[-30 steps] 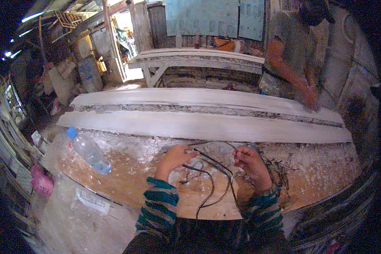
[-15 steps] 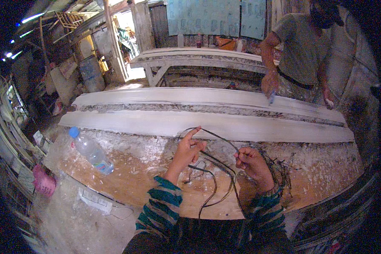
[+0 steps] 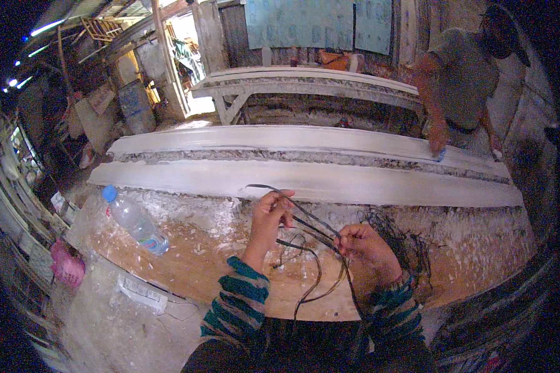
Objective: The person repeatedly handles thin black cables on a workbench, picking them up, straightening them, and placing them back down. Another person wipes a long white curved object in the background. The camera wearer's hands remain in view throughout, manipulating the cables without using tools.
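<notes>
Several thin dark strips (image 3: 317, 221), like flat cords, run between my hands above the table's near side. My left hand (image 3: 270, 217) has its fingers curled round them, and one end sticks out past the fingertips over the near white panel (image 3: 330, 182). My right hand (image 3: 368, 247) pinches the strips between thumb and fingers. Loose lengths droop below the hands across the bare wood (image 3: 224, 273), some toward my lap. Just beyond my right hand lies a tangled heap of dark strands (image 3: 410, 242).
A plastic water bottle (image 3: 134, 221) with a blue cap lies at left. A second long white panel (image 3: 261, 138) lies farther back. A co-worker (image 3: 463, 81) leans over its right end with a blue tool. Behind stands a bench (image 3: 230, 99). A pink basket (image 3: 67, 264) is lower left.
My left fingers have curled in from pointing up, and the strip's end now pokes out leftward. My right hand has shifted slightly left and down. The co-worker's arm has moved right along the far panel.
</notes>
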`<move>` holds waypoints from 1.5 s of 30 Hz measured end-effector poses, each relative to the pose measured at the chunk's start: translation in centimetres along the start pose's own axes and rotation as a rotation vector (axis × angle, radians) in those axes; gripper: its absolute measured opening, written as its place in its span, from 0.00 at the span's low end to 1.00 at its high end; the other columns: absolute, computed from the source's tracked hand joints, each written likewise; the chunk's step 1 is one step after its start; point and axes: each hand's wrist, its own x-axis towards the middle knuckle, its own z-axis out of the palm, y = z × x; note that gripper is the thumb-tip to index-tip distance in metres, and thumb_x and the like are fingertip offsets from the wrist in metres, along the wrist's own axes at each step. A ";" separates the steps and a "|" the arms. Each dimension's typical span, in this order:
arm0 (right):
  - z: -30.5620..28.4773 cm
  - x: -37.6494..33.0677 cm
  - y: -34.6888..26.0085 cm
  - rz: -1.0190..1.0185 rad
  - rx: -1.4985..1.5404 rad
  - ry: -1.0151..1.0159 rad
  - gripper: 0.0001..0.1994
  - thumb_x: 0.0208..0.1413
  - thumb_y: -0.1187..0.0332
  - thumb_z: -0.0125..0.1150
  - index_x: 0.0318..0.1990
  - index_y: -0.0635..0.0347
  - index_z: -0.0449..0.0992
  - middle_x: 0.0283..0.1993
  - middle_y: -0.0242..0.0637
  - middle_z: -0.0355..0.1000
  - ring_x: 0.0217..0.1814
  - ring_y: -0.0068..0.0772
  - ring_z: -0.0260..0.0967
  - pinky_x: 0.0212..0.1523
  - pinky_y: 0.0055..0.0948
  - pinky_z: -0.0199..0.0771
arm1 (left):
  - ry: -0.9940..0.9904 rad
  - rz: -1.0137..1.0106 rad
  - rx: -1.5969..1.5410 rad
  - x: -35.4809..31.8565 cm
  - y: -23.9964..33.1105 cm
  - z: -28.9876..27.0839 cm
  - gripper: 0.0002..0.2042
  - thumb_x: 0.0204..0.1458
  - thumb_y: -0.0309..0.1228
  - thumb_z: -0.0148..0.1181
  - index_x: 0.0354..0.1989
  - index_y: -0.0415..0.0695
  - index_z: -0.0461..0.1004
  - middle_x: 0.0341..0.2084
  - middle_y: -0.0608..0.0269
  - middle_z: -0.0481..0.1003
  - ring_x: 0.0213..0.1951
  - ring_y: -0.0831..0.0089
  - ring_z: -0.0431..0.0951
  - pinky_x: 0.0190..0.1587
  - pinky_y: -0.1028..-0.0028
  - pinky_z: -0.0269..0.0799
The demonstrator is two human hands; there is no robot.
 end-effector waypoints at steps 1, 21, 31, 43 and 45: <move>0.0 0.1 0.0 -0.016 0.004 0.004 0.08 0.47 0.65 0.60 0.28 0.61 0.72 0.25 0.30 0.71 0.24 0.18 0.65 0.24 0.15 0.63 | -0.011 0.065 -0.020 0.0 0.0 -0.2 0.09 0.51 0.29 0.51 0.39 0.39 0.68 0.23 0.65 0.68 0.15 0.81 0.66 0.15 0.82 0.61; -4.2 -0.2 -0.3 -0.392 0.427 0.139 0.06 0.52 0.65 0.54 0.33 0.56 0.68 0.28 0.29 0.66 0.22 0.19 0.58 0.21 0.19 0.59 | 0.245 0.244 -0.046 1.3 -0.3 -2.6 0.06 0.51 0.30 0.49 0.32 0.40 0.67 0.17 0.65 0.65 0.16 0.77 0.67 0.18 0.79 0.63; -6.3 -1.1 -1.4 -0.734 0.837 0.158 0.07 0.57 0.67 0.44 0.40 0.56 0.67 0.26 0.27 0.62 0.23 0.20 0.56 0.23 0.19 0.61 | 0.728 0.321 0.017 2.7 -0.2 -9.5 0.06 0.49 0.32 0.54 0.31 0.42 0.70 0.20 0.69 0.65 0.18 0.80 0.66 0.21 0.80 0.61; -5.8 -0.7 -0.7 -0.561 0.684 0.244 0.08 0.56 0.65 0.47 0.37 0.58 0.67 0.25 0.27 0.61 0.23 0.19 0.55 0.23 0.18 0.59 | 0.499 0.421 0.730 1.9 1.1 -7.6 0.11 0.42 0.23 0.55 0.36 0.47 0.74 0.46 0.60 0.65 0.41 0.74 0.67 0.39 0.75 0.66; -5.6 -0.5 -0.6 -0.555 0.611 0.268 0.08 0.55 0.64 0.49 0.36 0.59 0.67 0.25 0.27 0.61 0.23 0.19 0.55 0.22 0.18 0.59 | 0.298 0.327 0.604 1.7 1.7 -6.9 0.09 0.44 0.24 0.55 0.35 0.45 0.74 0.46 0.61 0.65 0.39 0.77 0.68 0.37 0.76 0.67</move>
